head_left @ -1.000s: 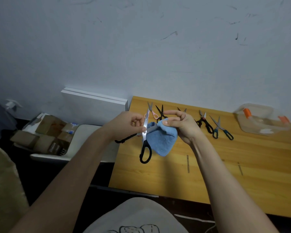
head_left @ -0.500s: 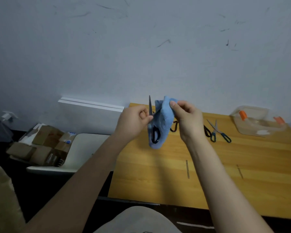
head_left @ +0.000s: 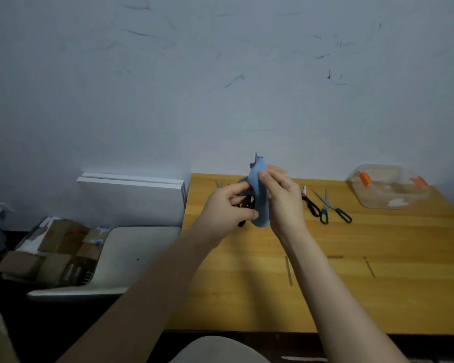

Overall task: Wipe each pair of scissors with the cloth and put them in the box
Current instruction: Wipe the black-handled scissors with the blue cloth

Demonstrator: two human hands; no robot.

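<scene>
My left hand grips the black handles of a pair of black-handled scissors, held upright above the wooden table; the blade tip pokes out above the cloth. My right hand pinches the blue cloth around the blade. More scissors lie along the table's far edge: a black-and-red pair, a teal-handled pair and a partly hidden pair behind my left hand. The clear plastic box with orange clips sits at the far right.
A white chair seat stands left of the table, with cardboard boxes on the floor beyond it. White boards lean on the wall. The wall runs directly behind the table.
The scissors went from spread open and hanging low to upright with the cloth wrapped round the blade. Both hands rose and came closer together; my left hand shifted down to the handles.
</scene>
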